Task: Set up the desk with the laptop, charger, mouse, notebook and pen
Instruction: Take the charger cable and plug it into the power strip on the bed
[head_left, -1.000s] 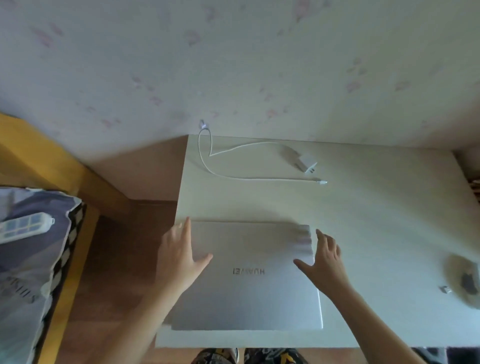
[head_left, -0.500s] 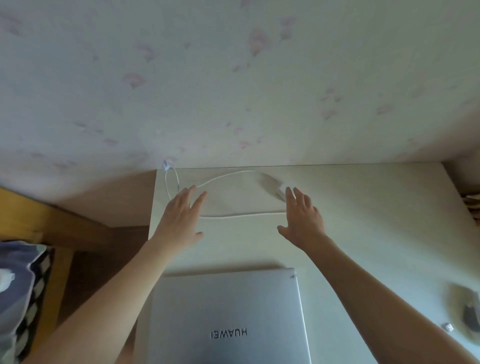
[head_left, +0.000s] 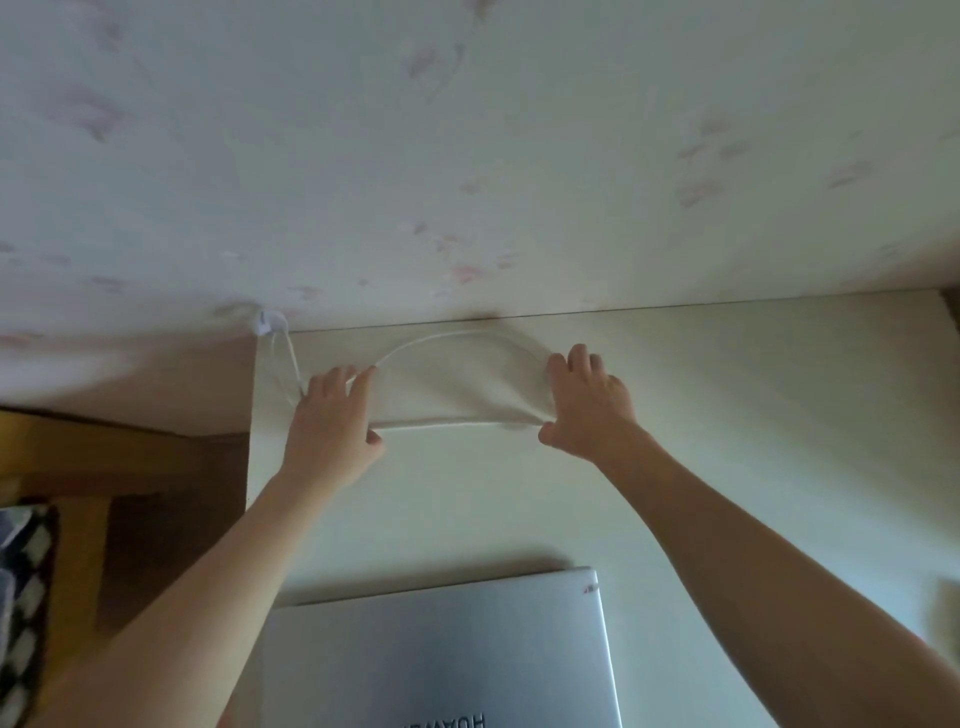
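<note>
A white charger cable (head_left: 457, 342) arcs over the far part of the white desk (head_left: 727, 415), and its lower strand runs straight between my two hands. My left hand (head_left: 332, 415) pinches the cable at its left end, fingers and thumb closed on it. My right hand (head_left: 587, 410) curls over the spot where the cable meets the charger block, which it hides. The cable's far end hangs from a small white fitting (head_left: 267, 322) on the wall at the desk's back left corner. A closed silver laptop (head_left: 441, 649) lies near me at the front of the desk.
The papered wall (head_left: 467, 156) stands right behind the desk. A wooden bed frame (head_left: 52, 447) and a checkered cloth (head_left: 26, 571) are to the left, past the desk's left edge. Something blurred (head_left: 948, 608) sits at the right border.
Both hands left the laptop lid and reached forward to the back of the desk, then closed on the cable and charger. The view has tilted up towards the wall.
</note>
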